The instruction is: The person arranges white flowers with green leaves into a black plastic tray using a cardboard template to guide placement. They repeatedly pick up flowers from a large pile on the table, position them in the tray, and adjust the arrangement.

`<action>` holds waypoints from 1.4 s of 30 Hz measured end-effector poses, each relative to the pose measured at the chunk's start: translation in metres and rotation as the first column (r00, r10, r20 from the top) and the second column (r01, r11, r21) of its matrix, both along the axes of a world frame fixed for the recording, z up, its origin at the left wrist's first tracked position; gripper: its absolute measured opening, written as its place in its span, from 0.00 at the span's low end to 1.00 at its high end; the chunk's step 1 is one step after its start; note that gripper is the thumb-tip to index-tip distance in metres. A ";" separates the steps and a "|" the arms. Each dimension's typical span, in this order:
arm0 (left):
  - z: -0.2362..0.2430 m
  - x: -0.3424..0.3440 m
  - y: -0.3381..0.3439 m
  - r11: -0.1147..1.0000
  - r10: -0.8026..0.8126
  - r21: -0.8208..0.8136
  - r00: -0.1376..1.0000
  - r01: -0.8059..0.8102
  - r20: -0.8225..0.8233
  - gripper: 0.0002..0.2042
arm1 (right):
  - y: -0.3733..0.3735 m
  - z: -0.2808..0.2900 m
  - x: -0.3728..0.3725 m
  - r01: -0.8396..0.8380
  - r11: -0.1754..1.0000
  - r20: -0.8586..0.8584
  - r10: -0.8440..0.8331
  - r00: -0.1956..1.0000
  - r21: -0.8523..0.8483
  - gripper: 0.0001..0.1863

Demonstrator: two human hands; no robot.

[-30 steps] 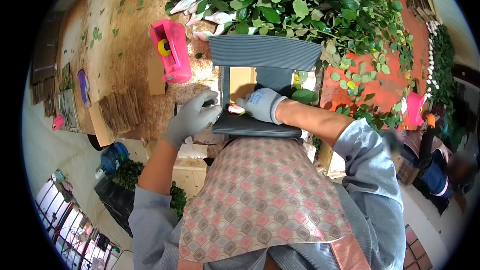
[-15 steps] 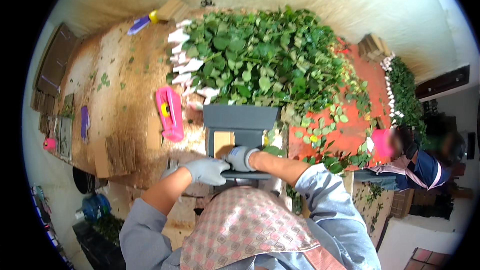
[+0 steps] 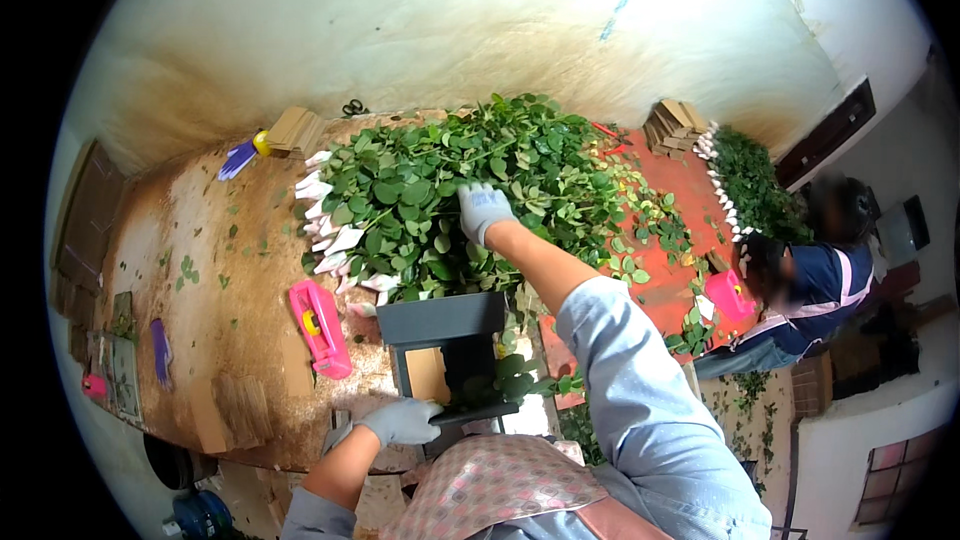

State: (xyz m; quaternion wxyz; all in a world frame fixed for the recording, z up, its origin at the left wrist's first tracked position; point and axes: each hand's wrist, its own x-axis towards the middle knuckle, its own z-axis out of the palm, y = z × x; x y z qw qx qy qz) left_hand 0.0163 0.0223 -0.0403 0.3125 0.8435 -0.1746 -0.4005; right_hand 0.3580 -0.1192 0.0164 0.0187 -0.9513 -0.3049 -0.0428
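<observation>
Fingers (image 3: 426,429) of the left hand (image 3: 403,422), gloved in grey, were held close together and slightly bent, with their tips laid against the near left corner of a dark grey stand (image 3: 443,314); whether its edge was gripped could not be told. Inside the stand, a tan cardboard piece (image 3: 427,375) was seen lying flat, and green leaves (image 3: 512,377) were spread over its near right part. To the left of the stand, a bundle of cardboard pieces (image 3: 240,412) was stood on the brown table (image 3: 215,270), and a pink tape dispenser (image 3: 320,330) was placed nearer to it.

Beyond the stand, the right hand (image 3: 483,210), also gloved, was stretched over a heap of leafy stems (image 3: 560,165). Its fingers were extended and kept together, touching or just above the leaves; whether a stem was held could not be made out. White-wrapped flower heads (image 3: 342,240) were lined up at the heap's left end, beyond the stand and to its left. To the right of the stand, loose leaves were scattered over a red surface (image 3: 655,292). Farther right of it, a co-worker (image 3: 835,280) was seen beside a second pink dispenser (image 3: 730,295).
</observation>
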 end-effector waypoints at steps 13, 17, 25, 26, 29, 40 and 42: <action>0.008 -0.002 0.002 0.998 0.051 -0.034 0.998 -0.052 -0.040 0.23 | -0.071 0.106 -0.025 -0.163 0.975 0.425 0.213 0.880 -0.152 0.13; 0.017 0.002 0.003 0.999 0.039 0.015 0.997 -0.038 -0.064 0.23 | -0.089 0.175 -0.056 -0.360 0.931 0.633 0.244 0.735 0.058 0.19; 0.005 -0.003 0.004 0.997 0.069 0.022 0.994 -0.067 -0.081 0.27 | -0.077 0.180 -0.178 -0.495 0.835 0.415 0.549 0.725 -0.241 0.10; -0.027 -0.013 0.010 0.996 0.087 0.030 0.992 -0.085 -0.096 0.30 | -0.083 0.160 -0.188 -0.477 0.848 0.272 0.527 0.805 -0.230 0.09; -0.042 -0.019 0.011 0.997 0.066 -0.045 0.998 -0.066 -0.017 0.30 | -0.115 0.104 -0.202 -0.503 0.789 -0.246 0.440 0.863 -0.353 0.14; 0.026 -0.001 0.000 0.996 0.082 0.052 0.994 -0.078 -0.076 0.26 | -0.124 -0.024 -0.213 -0.391 0.792 -0.384 0.216 0.898 -0.468 0.13; 0.022 -0.005 0.000 0.992 0.107 0.071 0.991 -0.101 -0.085 0.27 | -0.102 0.002 -0.212 -0.432 0.854 -0.434 0.285 0.855 -0.291 0.13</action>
